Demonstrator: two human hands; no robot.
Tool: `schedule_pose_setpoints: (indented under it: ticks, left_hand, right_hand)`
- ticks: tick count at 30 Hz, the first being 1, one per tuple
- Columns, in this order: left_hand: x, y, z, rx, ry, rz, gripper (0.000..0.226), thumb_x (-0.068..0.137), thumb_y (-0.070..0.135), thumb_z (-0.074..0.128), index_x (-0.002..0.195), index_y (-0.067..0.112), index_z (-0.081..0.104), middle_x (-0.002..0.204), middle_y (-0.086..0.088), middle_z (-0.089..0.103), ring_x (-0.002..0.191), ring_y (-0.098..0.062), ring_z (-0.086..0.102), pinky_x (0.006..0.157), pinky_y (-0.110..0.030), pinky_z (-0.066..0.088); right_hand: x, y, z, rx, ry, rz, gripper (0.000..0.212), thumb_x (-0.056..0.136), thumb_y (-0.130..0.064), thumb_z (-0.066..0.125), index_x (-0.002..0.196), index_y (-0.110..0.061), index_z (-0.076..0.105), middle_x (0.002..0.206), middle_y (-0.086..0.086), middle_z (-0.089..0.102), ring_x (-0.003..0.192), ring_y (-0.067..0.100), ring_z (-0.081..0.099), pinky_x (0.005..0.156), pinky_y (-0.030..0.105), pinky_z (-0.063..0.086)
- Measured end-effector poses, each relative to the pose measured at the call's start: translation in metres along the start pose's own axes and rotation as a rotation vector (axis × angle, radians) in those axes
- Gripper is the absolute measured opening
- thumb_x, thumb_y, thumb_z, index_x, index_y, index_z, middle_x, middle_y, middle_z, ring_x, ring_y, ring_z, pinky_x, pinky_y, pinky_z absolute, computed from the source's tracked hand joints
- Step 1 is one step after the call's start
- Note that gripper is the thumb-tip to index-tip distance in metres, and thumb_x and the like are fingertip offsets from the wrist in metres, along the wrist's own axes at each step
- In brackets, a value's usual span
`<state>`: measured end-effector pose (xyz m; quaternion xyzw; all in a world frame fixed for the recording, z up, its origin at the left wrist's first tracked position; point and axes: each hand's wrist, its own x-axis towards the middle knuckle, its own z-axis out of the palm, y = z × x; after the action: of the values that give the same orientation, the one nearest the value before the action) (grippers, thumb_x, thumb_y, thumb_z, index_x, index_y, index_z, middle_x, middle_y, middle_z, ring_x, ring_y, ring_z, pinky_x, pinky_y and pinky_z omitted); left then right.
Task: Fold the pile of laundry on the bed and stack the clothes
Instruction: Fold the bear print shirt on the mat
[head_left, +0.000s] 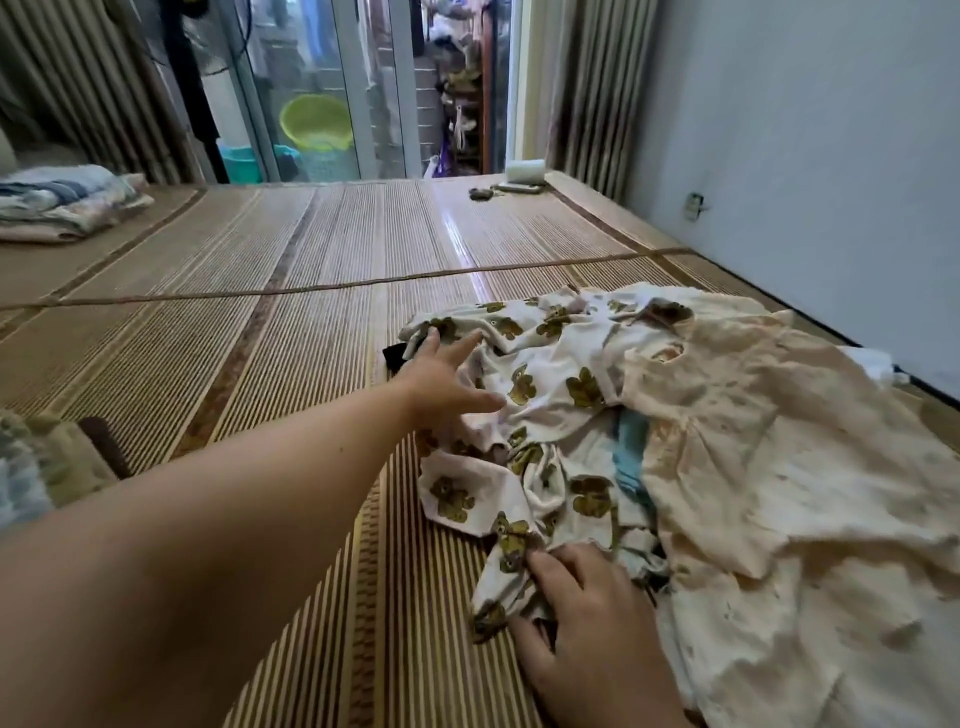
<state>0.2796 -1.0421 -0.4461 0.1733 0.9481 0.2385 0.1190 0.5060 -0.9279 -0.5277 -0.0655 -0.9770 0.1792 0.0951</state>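
While left hand (447, 374) is spread wide over bear-print garment (545, 374) | right hand (587, 623) pinches its hem

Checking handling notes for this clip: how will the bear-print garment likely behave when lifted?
The bear-print garment lies crumpled in soft folds, so it will probably hang limp. It looks thin, likely light. On the glossy mat it may slide easily.

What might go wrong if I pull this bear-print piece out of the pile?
The white bear-print garment lies tangled with the cream garment and a teal cloth; pulling may drag both along. Your right hand grips only one corner while the left hand is open, so it may bunch further.
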Motion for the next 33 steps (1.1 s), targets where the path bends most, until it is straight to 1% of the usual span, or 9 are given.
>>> schedule_pose_setpoints:
  ticks: [5, 9, 12, 14, 17, 21, 25, 28, 33]
  left_hand:
    - [0.029, 0.008, 0.001, 0.120, -0.015, 0.033, 0.091, 0.083, 0.042, 0.070, 0.152, 0.044, 0.011, 0.160, -0.013, 0.015, 0.145, -0.036, 0.019, 0.113, -0.045, 0.027]
    - [0.023, 0.010, 0.012, 0.301, 0.080, 0.143, 0.027, 0.093, 0.022, 0.053, 0.117, 0.023, 0.065, 0.110, -0.001, 0.066, 0.098, -0.023, 0.062, 0.077, -0.031, 0.048]
    - [0.001, 0.006, 0.006, 0.418, 0.119, 0.160, 0.023, 0.097, 0.022, 0.048, 0.092, 0.018, 0.069, 0.081, 0.000, 0.064, 0.072, -0.017, 0.061, 0.060, -0.030, 0.050]
    - [-0.020, 0.002, -0.010, 0.407, 0.159, 0.171, 0.024, 0.099, 0.025, 0.048, 0.091, 0.019, 0.069, 0.081, 0.001, 0.065, 0.068, -0.013, 0.061, 0.060, -0.030, 0.054]
    - [-0.067, 0.001, -0.040, 0.154, 0.163, 0.128, 0.021, 0.097, 0.031, 0.053, 0.094, 0.023, 0.072, 0.078, 0.006, 0.065, 0.063, -0.007, 0.058, 0.051, -0.019, 0.042]
    - [-0.149, 0.006, -0.065, -0.001, 0.050, 0.105, 0.016, 0.095, 0.028, 0.058, 0.096, 0.019, 0.071, 0.078, 0.006, 0.063, 0.061, -0.005, 0.057, 0.048, -0.012, 0.042]
    - [-0.232, -0.005, -0.069, 0.100, -0.118, 0.097, 0.022, 0.094, 0.028, 0.059, 0.073, 0.029, 0.066, 0.066, 0.012, 0.060, 0.056, 0.002, 0.052, 0.058, -0.019, 0.042]
    - [-0.286, -0.021, -0.064, 0.095, -0.329, 0.008, 0.026, 0.091, 0.025, 0.062, 0.066, 0.030, 0.067, 0.062, 0.014, 0.057, 0.058, 0.000, 0.051, 0.064, -0.023, 0.044]
    - [-0.341, -0.069, -0.054, 0.176, -0.341, -0.199, 0.027, 0.088, 0.022, 0.061, 0.062, 0.028, 0.065, 0.065, 0.012, 0.058, 0.062, -0.005, 0.052, 0.061, -0.022, 0.042]
  right_hand:
    - [0.006, 0.002, 0.009, 0.005, 0.061, -0.024, 0.056, 0.044, -0.060, 0.061, 0.094, -0.037, 0.060, 0.081, -0.009, 0.057, 0.064, 0.017, 0.060, 0.050, 0.033, 0.053]
    - [0.006, 0.001, 0.004, 0.002, 0.007, -0.004, 0.055, 0.042, -0.063, 0.059, 0.091, -0.039, 0.059, 0.080, -0.010, 0.056, 0.062, 0.016, 0.060, 0.049, 0.033, 0.052]
    - [0.007, 0.002, -0.001, -0.052, 0.020, -0.015, 0.051, 0.052, -0.066, 0.048, 0.093, -0.040, 0.063, 0.082, -0.011, 0.056, 0.067, 0.015, 0.062, 0.052, 0.035, 0.055]
    - [0.007, -0.002, -0.010, -0.086, -0.048, 0.013, 0.053, 0.066, -0.066, 0.049, 0.111, -0.041, 0.061, 0.102, -0.012, 0.054, 0.093, 0.017, 0.061, 0.076, 0.047, 0.055]
    - [0.004, -0.002, -0.020, -0.009, -0.211, 0.068, 0.060, 0.086, -0.060, 0.047, 0.141, -0.042, 0.034, 0.134, -0.012, 0.036, 0.129, 0.013, 0.033, 0.111, 0.044, 0.029]
    - [-0.010, -0.014, -0.031, 0.062, -0.192, 0.083, 0.061, 0.088, -0.057, 0.048, 0.145, -0.039, 0.032, 0.141, -0.008, 0.038, 0.131, 0.015, 0.037, 0.110, 0.043, 0.033]
    - [-0.025, -0.032, -0.038, 0.226, -0.036, 0.171, 0.070, 0.080, -0.060, 0.057, 0.139, -0.029, 0.036, 0.137, 0.001, 0.048, 0.124, 0.023, 0.046, 0.101, 0.043, 0.041]
    - [-0.041, -0.050, -0.043, 0.250, 0.056, 0.125, 0.072, 0.078, -0.041, 0.067, 0.138, -0.021, 0.031, 0.137, 0.007, 0.041, 0.127, 0.028, 0.040, 0.103, 0.042, 0.035]
    - [-0.070, -0.077, -0.043, 0.087, -0.124, -0.108, 0.063, 0.083, -0.031, 0.060, 0.142, -0.038, 0.038, 0.133, 0.001, 0.044, 0.126, 0.024, 0.040, 0.107, 0.043, 0.034]
